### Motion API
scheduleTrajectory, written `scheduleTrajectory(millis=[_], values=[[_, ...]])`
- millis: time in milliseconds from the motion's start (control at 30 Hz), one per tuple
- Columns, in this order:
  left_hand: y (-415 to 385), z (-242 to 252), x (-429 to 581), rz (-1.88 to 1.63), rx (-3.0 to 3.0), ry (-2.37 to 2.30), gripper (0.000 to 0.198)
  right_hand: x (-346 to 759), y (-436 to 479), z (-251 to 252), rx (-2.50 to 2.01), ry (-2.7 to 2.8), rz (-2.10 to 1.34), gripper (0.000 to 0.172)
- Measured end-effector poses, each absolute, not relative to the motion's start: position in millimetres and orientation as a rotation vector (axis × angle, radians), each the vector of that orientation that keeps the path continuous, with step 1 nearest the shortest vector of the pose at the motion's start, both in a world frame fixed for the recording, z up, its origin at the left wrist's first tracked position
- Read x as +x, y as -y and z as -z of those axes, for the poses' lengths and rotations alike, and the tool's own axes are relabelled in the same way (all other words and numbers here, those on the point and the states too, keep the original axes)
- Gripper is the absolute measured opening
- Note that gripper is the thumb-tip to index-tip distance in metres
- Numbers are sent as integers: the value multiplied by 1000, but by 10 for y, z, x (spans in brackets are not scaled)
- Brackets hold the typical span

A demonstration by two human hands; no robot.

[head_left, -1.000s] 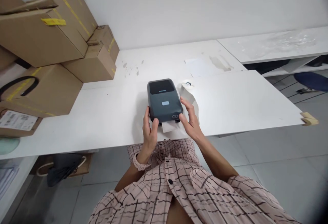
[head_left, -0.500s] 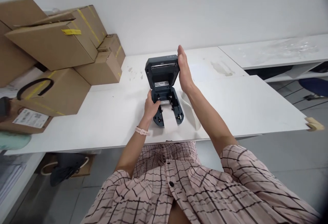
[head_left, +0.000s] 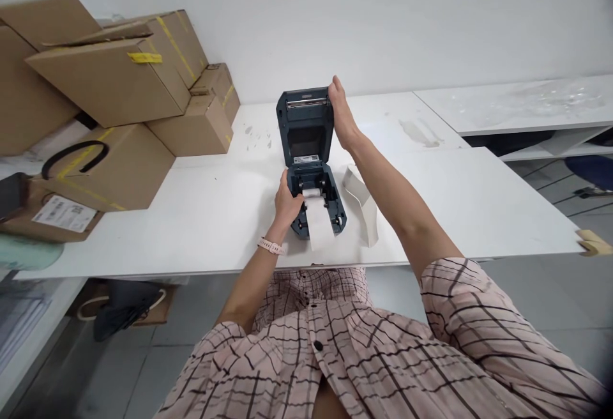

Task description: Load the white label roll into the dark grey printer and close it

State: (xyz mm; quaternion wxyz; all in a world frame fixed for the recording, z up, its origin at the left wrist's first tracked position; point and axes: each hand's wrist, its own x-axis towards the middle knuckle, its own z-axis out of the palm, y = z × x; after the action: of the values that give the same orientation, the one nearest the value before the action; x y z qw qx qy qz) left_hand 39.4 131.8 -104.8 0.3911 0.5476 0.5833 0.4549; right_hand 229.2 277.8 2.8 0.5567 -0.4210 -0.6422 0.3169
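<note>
A dark blue-grey label printer stands on the white table with its lid raised. Inside the base lies a small roll, from which a white paper strip runs out over the front. My left hand grips the left side of the base, its thumb over the edge beside the roll. At the upper right edge of the lid, my right hand holds on, some fingers hidden behind it. A loose curled strip of white label paper lies right of the printer.
Stacked cardboard boxes with yellow tape fill the table's left end. A black curved strap rests on one of them. Clear plastic wrap lies on the far right surface. A roll of tape sits at the right corner of the white table.
The printer's lid has swung further up and back, with my right hand moving along with it. My left hand keeps its place on the base. The view has shifted slightly.
</note>
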Motion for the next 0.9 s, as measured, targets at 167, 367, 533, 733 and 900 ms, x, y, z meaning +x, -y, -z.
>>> scheduleTrajectory(millis=[167, 367, 533, 733, 900], values=[[-1301, 1049, 407, -1099, 1436, -1559, 97, 2312, -2127, 59, -965, 1641, -188, 65], [-1352, 1156, 383, -1120, 1514, -1553, 92, 2096, -1635, 425, -1419, 2665, -55, 41], [-1374, 1279, 339, -1191, 1498, -1530, 87, 1827, -1785, 562, -1392, 3026, -158, 34], [-1387, 1349, 347, -1267, 1440, -1444, 88, 1865, -1952, 463, -1197, 3215, -464, 45], [-1364, 1350, 338, -1288, 1418, -1402, 85, 2430, -1867, 226, -714, 2841, -1098, 48]])
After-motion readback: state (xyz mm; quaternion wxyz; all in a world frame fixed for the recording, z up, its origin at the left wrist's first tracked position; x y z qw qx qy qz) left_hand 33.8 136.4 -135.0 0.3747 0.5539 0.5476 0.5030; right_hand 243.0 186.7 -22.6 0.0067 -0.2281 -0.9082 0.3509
